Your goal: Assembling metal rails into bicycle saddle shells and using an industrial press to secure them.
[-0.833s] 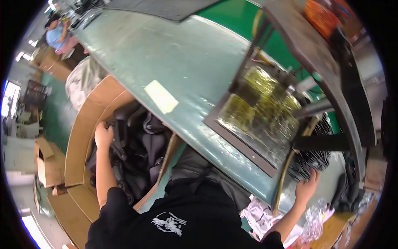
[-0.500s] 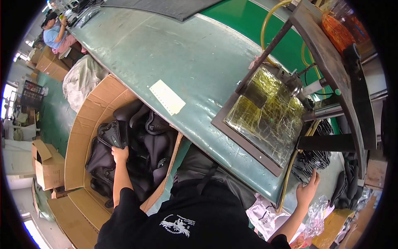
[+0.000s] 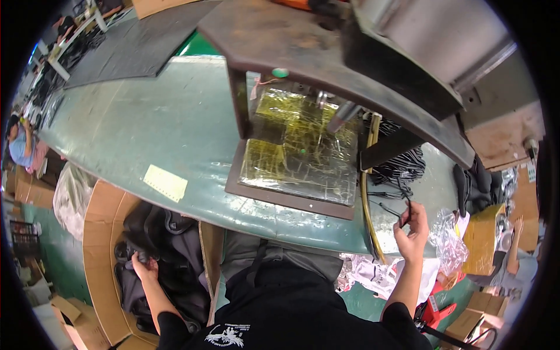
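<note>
My left hand reaches into the open cardboard box, its fingers closed on the edge of a black bicycle saddle. Several more black saddles lie heaped around it. On the right, above the table's near edge, my right hand pinches a thin black bent rod, which looks like a saddle rail. A pile of similar black rods lies just beyond this hand. Between my hands stands a press with a dark metal frame and a flat base under yellowish clear film.
The cardboard box stands against the green table. A pale paper slip lies on the tabletop. A yellow hose runs beside the press. Clear plastic and black padded pieces lie at right. Other people sit far left.
My view has swung to the right. My right hand, empty before, now holds a black rod lifted from the pile. My left hand stays at the saddles in the box.
</note>
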Demonstrator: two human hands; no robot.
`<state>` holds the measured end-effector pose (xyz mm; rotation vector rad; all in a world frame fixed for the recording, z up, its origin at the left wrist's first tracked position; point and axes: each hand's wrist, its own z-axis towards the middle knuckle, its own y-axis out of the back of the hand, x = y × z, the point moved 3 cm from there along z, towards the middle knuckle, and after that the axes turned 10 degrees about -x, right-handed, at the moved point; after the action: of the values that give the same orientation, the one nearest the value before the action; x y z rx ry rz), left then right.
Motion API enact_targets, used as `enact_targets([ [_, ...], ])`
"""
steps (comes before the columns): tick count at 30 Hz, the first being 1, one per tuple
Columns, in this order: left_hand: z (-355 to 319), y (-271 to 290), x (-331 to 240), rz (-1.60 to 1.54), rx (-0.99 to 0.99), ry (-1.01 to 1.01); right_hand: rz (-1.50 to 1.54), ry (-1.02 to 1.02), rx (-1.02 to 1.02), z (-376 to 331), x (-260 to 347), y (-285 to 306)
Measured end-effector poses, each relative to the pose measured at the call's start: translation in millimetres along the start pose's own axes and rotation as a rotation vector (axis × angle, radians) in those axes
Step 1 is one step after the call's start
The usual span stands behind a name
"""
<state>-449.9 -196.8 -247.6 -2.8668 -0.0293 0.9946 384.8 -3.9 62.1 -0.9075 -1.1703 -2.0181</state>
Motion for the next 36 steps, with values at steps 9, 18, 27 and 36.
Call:
enact_targets([
  [9, -349.2, -183.7, 101.6, 0.243, 0.893, 0.054, 0.378, -0.039, 0.188, -9.8, 31.4, -46.4],
  [18, -485.6, -224.6, 251.4, 0.762, 1.088, 0.748, 0.376, -0.143, 0.13, -30.0, 28.0, -43.9],
  [27, -507.9, -353.6, 160.0, 0.995, 1.599, -2.017, 0.313, -0.182, 0.163, -36.6, 24.1, -38.2],
  [36, -498.7, -319.1, 180.6, 1.093, 1.791, -1.29, 0.177, 0.201, 0.294, -32.1, 68.0, -73.4],
])
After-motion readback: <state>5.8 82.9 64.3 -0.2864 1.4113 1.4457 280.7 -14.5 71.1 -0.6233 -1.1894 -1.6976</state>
